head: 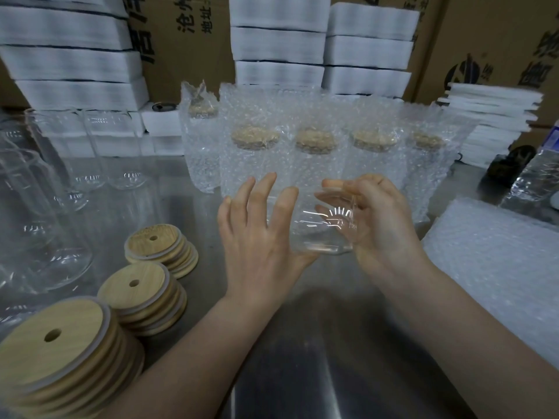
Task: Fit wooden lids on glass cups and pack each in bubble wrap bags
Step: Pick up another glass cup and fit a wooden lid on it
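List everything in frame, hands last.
cup: one, clear, held between the hands above the table
lids: three stacks, light wood, front left
empty cups: several, clear, left
packed cups: five, lidded, in clear bubble wrap, in a row behind the hands
bubble bags: one pile, whitish, right
foam sheets: several stacks, white, back
boxes: brown cardboard, behind the foam; count unclear
bottle: one, clear, right edge
dark item: one, black, by the bottle; cannot tell what it is
table: one, steel grey
left hand: fingers straight and spread, at the cup's left side
right hand: fingers curled round the cup
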Tool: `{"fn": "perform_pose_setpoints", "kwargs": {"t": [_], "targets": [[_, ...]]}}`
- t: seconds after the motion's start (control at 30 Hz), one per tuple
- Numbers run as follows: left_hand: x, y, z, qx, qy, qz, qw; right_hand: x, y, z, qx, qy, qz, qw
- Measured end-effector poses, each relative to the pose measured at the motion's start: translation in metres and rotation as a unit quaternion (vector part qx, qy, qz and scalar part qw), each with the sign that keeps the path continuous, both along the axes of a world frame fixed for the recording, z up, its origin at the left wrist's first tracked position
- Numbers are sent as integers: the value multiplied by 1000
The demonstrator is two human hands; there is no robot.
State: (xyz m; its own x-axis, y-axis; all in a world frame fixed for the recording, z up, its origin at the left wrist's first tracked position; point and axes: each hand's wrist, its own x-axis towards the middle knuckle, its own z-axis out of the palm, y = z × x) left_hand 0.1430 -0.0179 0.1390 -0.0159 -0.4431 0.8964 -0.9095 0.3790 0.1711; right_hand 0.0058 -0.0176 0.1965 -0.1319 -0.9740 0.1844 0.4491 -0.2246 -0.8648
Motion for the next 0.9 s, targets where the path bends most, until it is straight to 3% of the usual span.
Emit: {"fn": "perform_pose_setpoints", "kwargs": {"t": [0.3, 0.5, 0.73, 0.9], "targets": [[5, -3, -1, -31, 37, -19, 999, -6, -7, 3, 40, -130, 153, 979], [6, 1, 2, 4, 88, -45, 995, -6, -7, 5, 28, -177, 254, 950], [2, 10, 10, 98, 224, -54, 968, -1, -9, -1, -61, -141, 327, 932], [0, 12, 11, 111, 255, -69, 958, -5, -9, -3, -85, -69, 314, 943]]}}
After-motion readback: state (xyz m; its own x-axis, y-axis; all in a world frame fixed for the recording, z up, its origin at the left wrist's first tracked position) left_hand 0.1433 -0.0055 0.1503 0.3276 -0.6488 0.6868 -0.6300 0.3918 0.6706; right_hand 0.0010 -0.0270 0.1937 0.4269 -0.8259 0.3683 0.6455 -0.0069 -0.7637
